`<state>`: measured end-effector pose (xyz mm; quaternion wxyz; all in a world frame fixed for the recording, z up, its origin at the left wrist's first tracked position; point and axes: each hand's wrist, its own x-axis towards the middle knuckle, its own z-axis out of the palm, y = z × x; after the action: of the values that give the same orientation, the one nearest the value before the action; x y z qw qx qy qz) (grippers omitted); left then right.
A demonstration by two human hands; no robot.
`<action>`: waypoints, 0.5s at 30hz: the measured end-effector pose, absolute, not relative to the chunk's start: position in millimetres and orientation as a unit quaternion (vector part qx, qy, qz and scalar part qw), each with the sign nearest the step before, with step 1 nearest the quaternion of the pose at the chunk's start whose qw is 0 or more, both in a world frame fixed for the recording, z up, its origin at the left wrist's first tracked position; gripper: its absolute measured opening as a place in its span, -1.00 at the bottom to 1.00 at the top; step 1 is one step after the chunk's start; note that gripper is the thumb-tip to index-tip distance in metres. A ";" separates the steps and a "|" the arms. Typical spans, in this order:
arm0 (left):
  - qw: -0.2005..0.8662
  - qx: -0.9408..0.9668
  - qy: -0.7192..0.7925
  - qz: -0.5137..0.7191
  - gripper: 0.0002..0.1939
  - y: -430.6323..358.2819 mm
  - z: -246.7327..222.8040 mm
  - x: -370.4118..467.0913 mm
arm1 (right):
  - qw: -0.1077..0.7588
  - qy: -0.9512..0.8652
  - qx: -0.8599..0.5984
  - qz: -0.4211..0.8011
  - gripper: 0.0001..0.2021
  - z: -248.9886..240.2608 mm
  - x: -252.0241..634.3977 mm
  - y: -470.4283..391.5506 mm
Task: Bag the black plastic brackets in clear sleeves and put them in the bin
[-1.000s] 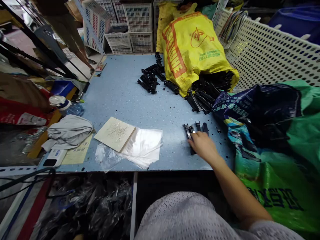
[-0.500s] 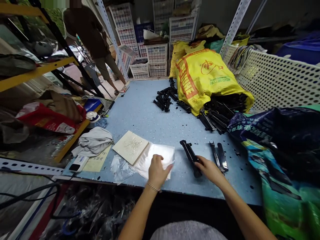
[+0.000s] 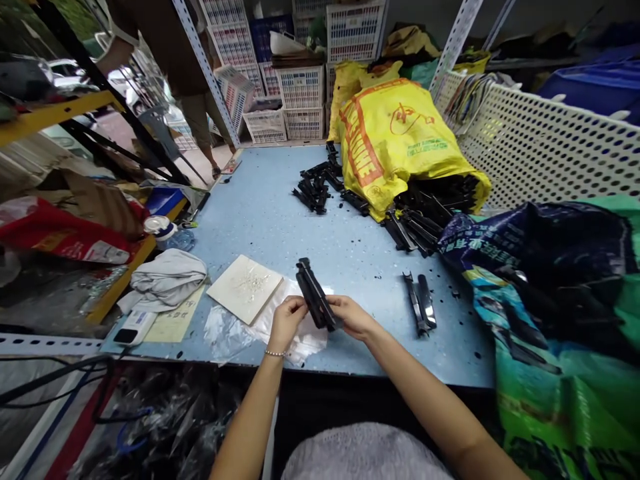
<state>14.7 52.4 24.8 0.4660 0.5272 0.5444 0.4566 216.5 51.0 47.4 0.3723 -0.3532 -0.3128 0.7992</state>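
Observation:
My right hand [image 3: 354, 317] grips the near end of a long black plastic part [image 3: 313, 292], held above a stack of clear plastic bags [image 3: 300, 337] on the blue table [image 3: 260, 207]. My left hand [image 3: 286, 321] pinches the top clear bag right beside that part. Two more black parts [image 3: 421, 303] lie on the table to the right. A beige card with small metal pieces [image 3: 245, 288] lies left of the bags.
A yellow sack [image 3: 395, 137] spills black parts at the back; a loose pile of black parts [image 3: 314, 187] lies beside it. A green and dark sack [image 3: 555, 293] fills the right. Grey cloth [image 3: 167, 279], a water bottle [image 3: 165, 232] and a phone [image 3: 131, 327] lie left. A person [image 3: 175, 60] stands far left.
My right hand picked one black part from the group on the right and carried it left over the clear bags. My left hand came in and took hold of a bag.

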 end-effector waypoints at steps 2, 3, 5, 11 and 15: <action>0.448 0.509 0.553 0.484 -0.85 47.4 28.5 7.1 | 0.371 -0.282 -0.355 0.811 -0.69 40.6 211.4 56.2; 0.421 0.520 0.557 0.491 -0.88 45.0 30.3 1.8 | 0.375 -0.259 -0.360 0.814 -0.70 37.2 212.8 57.1; 0.338 0.591 0.559 0.472 -0.91 41.2 33.8 -7.6 | 0.390 -0.216 -0.369 0.816 -0.70 31.4 219.5 55.9; 0.193 0.725 0.562 0.349 -0.53 43.1 40.1 -5.4 | 0.420 -0.231 -0.393 0.785 -0.71 33.6 243.4 33.1; 0.222 0.727 0.559 0.333 -0.47 42.1 45.7 1.5 | 0.340 -0.315 -0.357 0.811 -0.64 44.9 252.3 8.7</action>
<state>1.5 42.1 45.7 0.2216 0.7267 0.5587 0.3327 252.3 8.7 44.9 0.3399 -0.3575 -0.3151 0.8108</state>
